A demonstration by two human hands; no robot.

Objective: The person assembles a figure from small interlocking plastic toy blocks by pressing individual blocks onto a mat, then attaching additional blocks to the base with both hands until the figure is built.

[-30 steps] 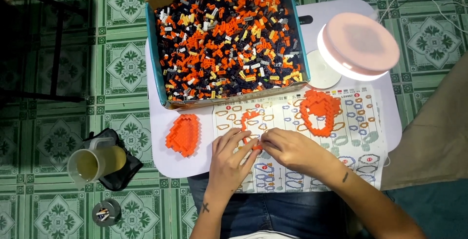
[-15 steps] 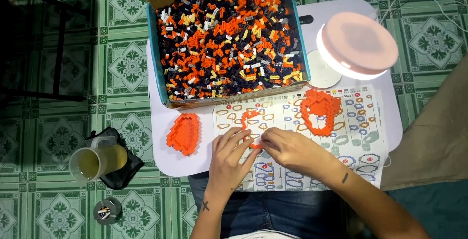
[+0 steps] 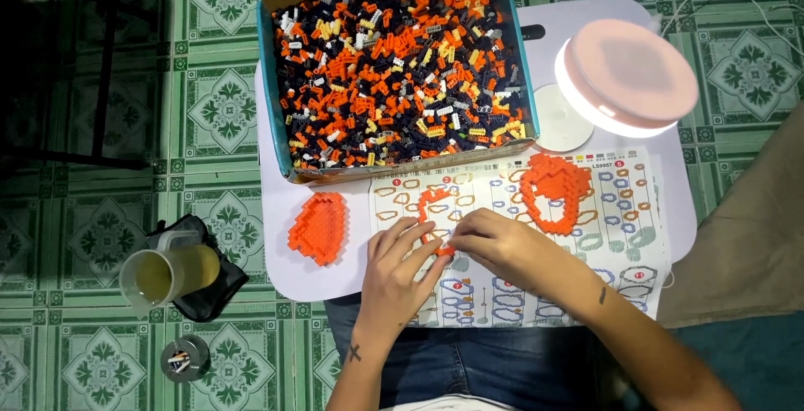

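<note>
We see green patterned floor tiles (image 3: 218,109) around the white table (image 3: 276,210). The cardboard box (image 3: 402,67) of orange and black bricks fills its far side, near the round lamp (image 3: 628,76). On the instruction sheet (image 3: 586,243), our left hand (image 3: 398,273) and right hand (image 3: 502,248) pinch the small orange piece (image 3: 435,210) together at the near edge.

— Where does the head view look from?
— From above the seated person, facing almost straight down onto the small white desk (image 3: 285,273) and the green tiled floor (image 3: 84,352) around it.
— How near?
— Far enough to take in the whole desk, the lap below it, and both forearms entering from the bottom edge.
</note>
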